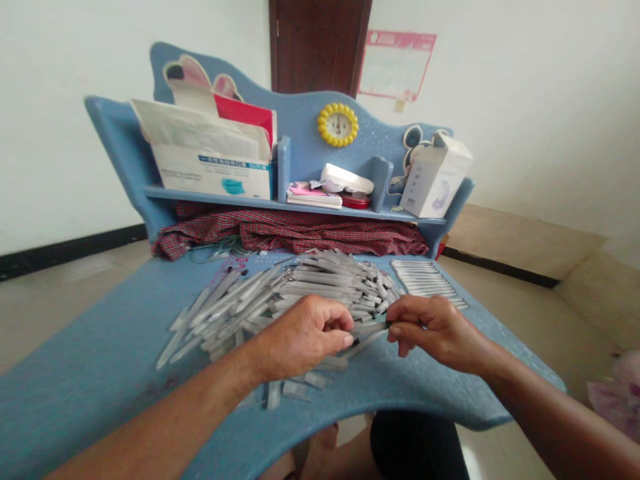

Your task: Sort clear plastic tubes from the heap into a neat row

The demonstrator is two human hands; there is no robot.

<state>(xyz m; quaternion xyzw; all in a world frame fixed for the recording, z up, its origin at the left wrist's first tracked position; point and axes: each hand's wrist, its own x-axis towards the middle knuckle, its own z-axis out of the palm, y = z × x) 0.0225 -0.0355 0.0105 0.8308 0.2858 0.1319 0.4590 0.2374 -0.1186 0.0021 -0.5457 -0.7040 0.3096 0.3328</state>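
Bare forearms [175,407] enter from 7 and 5 o'clock, the left hand [300,337] and right hand [435,330] closed narrowly on a slim plastic tube [367,331] at 12 o'clock, before the heaped tubes [320,283] on the blue desk [90,347]

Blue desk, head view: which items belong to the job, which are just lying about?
Job:
left hand
right hand
slim plastic tube pinched between them
loose pile of grey plastic tubes
neat row of tubes

Lying about:
face-mask box
yellow clock
red plaid cloth
white carton
red tin
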